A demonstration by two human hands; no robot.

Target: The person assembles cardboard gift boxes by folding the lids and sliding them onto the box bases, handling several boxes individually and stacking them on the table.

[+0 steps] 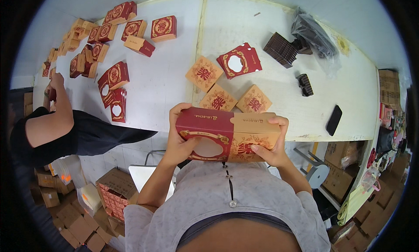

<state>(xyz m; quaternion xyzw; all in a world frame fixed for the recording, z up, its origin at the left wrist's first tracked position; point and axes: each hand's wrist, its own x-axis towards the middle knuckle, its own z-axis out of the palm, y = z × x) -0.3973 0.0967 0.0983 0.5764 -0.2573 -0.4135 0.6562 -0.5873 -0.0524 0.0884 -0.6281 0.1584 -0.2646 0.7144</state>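
Before my body, off the table's front edge, my left hand [181, 137] grips a red cardboard sleeve [206, 119] with an oval cut-out. My right hand [273, 144] holds an orange cardboard box [252, 124] whose left end meets or sits inside the sleeve; how deep it goes is hidden. Just beyond them on the white table [163, 85] lie several orange boxes [204, 73], with flat red sleeves [239, 62] behind. Dark corrugated trays [281, 50] stand at the back right, and a single dark tray piece [305, 85] lies nearer.
Red-and-orange boxes [163, 28] spread over the left side, with flat sleeves [118, 106] near the edge. A co-worker [49, 130] works at far left. A black phone [334, 120] lies right, clear plastic [314, 35] behind. A stool [317, 175] and open carton [116, 193] stand below.
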